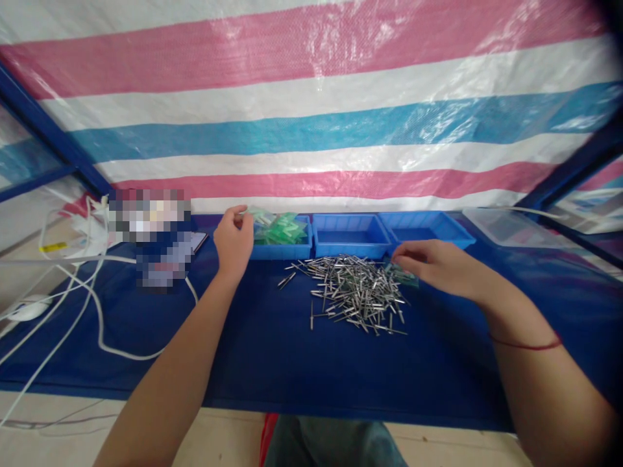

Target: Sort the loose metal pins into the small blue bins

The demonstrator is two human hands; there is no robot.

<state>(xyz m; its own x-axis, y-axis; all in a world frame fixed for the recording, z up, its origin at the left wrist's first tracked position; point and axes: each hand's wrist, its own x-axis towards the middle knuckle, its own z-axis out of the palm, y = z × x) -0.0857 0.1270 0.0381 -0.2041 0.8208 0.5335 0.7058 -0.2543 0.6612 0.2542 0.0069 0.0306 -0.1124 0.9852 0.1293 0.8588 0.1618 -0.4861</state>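
Observation:
My left hand [235,241] is at the left end of the left blue bin [287,250], its thumb and fingers pinched at the edge of the green plastic bags [282,228]; what lies between the fingertips is hard to make out. On the right, my right hand [428,264] has its fingers closed on a small clear greenish bag [406,275], beside the pile's right edge. A heap of silvery metal rivets [357,292] is spread on the dark blue table [302,376] between my forearms.
The middle bin [349,235] and right bin [421,228] stand beside the bag bin. A clear plastic lid or tray [506,227] lies at the back right. White cables [100,324], a phone-like device [198,241] and a white mouse [30,308] are at the left.

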